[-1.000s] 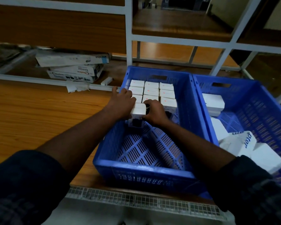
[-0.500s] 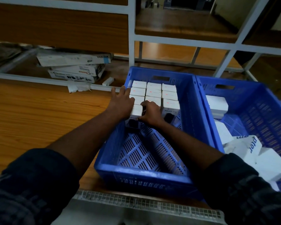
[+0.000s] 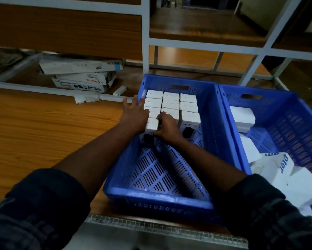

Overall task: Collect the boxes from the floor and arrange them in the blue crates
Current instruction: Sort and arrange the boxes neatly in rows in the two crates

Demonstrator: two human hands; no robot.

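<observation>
A blue crate [image 3: 212, 141] stands on the wooden floor with several small white boxes [image 3: 171, 102] packed upright in rows at its far end. My left hand [image 3: 134, 115] lies with straight fingers over the left column and the crate's left wall. Beside it, my right hand [image 3: 167, 126] has its fingers curled against a white box [image 3: 151, 124] at the front of the left column, which sits between both hands. A second blue crate [image 3: 295, 123] to the right holds larger white boxes [image 3: 241, 117] lying loose.
A white metal shelf frame [image 3: 145, 51] rises just behind the crates. Stacked flat cartons [image 3: 83, 74] lie under the shelf at the left, with crumpled white paper [image 3: 85, 99] in front. Bare wooden floor [image 3: 43, 132] spreads left; a metal grate [image 3: 151, 226] runs along the near edge.
Both hands have pushed the front white box further back against the left column. The left fingers have stretched further over the rows. The view has shifted slightly.
</observation>
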